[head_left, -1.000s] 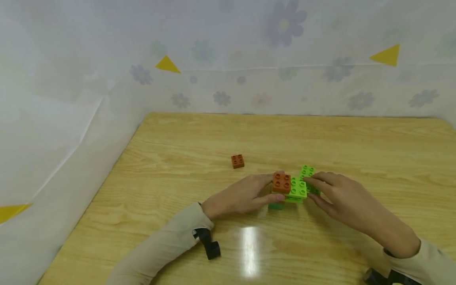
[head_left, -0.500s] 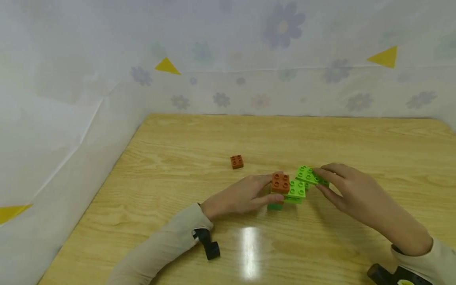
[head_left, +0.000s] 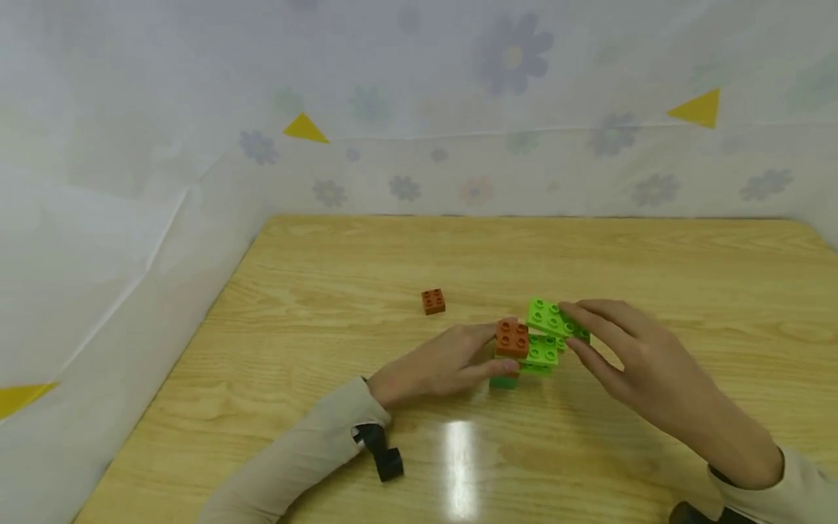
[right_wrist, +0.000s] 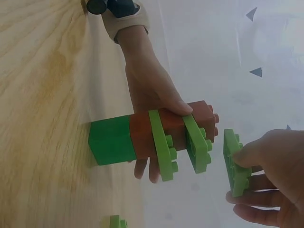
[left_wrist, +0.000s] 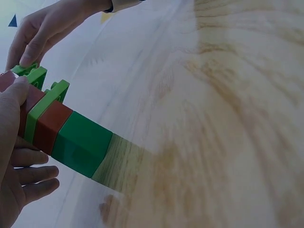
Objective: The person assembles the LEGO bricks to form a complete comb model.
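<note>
My left hand (head_left: 445, 360) grips an upright stack of toy building bricks, thumb on the near side. A dark green brick (right_wrist: 111, 141) forms its base on the table. Above it, reddish-brown bricks alternate with two light green plates (right_wrist: 195, 145) that jut out to the right; a brown brick (head_left: 512, 338) tops it. My right hand (head_left: 644, 364) pinches a separate light green plate (head_left: 546, 316) by its right end, studs up. In the right wrist view this plate (right_wrist: 232, 164) hangs just above the top brick, apart from it.
A loose brown brick (head_left: 433, 301) lies on the wooden table (head_left: 327, 291), to the left beyond the stack. Another light green piece (right_wrist: 115, 222), mostly cut off, shows at the bottom of the right wrist view. A white flowered sheet (head_left: 419, 167) hangs behind the table.
My right hand has turned the light green plate from pointing away to lying more crosswise, then carried it left toward the stack's top. The left hand keeps its hold in place.
</note>
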Motion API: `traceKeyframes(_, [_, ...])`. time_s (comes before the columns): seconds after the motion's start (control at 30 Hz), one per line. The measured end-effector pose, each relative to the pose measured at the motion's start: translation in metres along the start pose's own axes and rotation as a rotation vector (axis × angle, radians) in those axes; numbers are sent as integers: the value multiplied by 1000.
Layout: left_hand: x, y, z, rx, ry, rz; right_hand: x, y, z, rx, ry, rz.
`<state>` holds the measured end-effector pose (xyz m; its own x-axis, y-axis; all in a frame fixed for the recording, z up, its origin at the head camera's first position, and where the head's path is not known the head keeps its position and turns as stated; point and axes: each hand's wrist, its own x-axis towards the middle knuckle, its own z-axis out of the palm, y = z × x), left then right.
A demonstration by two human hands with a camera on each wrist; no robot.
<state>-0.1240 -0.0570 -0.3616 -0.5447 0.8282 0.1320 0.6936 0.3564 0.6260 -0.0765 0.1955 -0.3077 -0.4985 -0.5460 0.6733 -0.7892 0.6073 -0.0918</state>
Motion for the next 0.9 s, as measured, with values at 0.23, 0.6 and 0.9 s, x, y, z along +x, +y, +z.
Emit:
traceKeyframes(0.23, [1,-1,-1,5,-3,2,1,-11,8,66,35,-21])
traceKeyframes(0.6, [-2,-1,-6,61,17,-29,-1,-12,13,138,-2,-36])
traceKeyframes(0.9, [-13,20,-46,406,503,507,6,-16,16,112,-35,-51])
